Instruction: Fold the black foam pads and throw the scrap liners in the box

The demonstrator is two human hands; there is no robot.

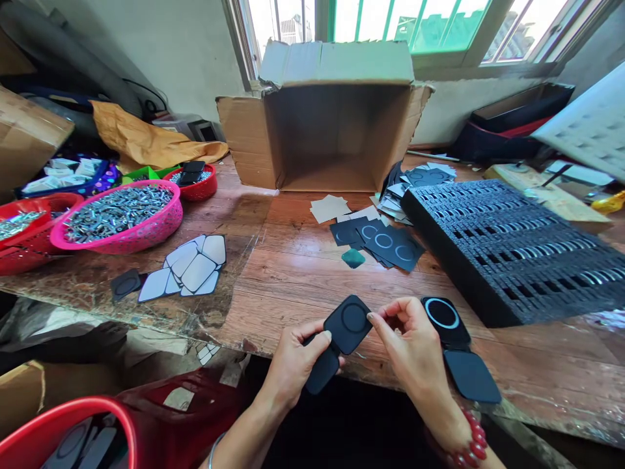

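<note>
Facing upward for viewing, a black pad point(343, 333) is gripped by the left hand point(291, 366) and pinched by the right hand point(414, 350).

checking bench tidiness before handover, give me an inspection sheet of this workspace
surface: worn wooden table
job's things: black two-pad piece in hand; second piece lies beside right hand
clutter: slotted black tray, pink basket of metal parts, open cardboard box, black stickers, pale sheets
grippers: left hand pinches the piece; right hand's fingertip touches its edge
cables: thin dark cord at back wall
surroundings: window behind box; red bin lower left
</note>
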